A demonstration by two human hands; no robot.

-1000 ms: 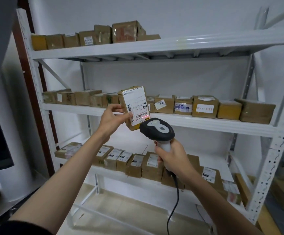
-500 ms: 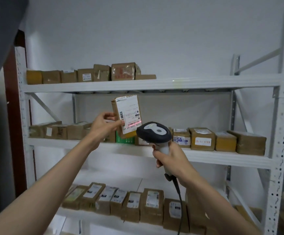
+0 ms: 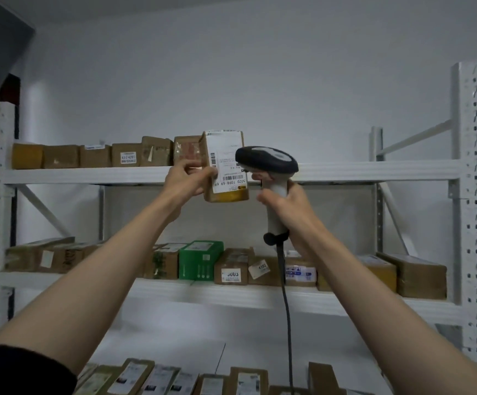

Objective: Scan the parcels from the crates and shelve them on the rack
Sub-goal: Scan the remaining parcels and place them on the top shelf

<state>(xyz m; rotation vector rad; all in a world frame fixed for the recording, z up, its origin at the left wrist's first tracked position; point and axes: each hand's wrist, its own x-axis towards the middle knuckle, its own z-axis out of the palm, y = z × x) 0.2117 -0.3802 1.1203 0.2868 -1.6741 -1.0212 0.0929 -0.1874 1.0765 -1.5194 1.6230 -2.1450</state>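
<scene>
My left hand (image 3: 187,178) grips a small brown cardboard parcel (image 3: 226,166) with a white barcode label, held upright in front of the rack's top shelf (image 3: 374,170). My right hand (image 3: 291,212) holds a corded black-and-white barcode scanner (image 3: 267,161) by its handle, its head right beside the parcel's label. The parcel sits just right of the last box in the top shelf's row (image 3: 94,155).
The white metal rack's middle shelf (image 3: 288,297) carries a row of brown parcels and a green box (image 3: 200,260). More labelled parcels (image 3: 174,380) line the lowest visible shelf. The top shelf's right half is bare. The scanner cable (image 3: 288,323) hangs down.
Both hands have risen with the parcel and scanner from middle-shelf height to the top shelf. The view has tilted upward. The red scan line on the label is gone.
</scene>
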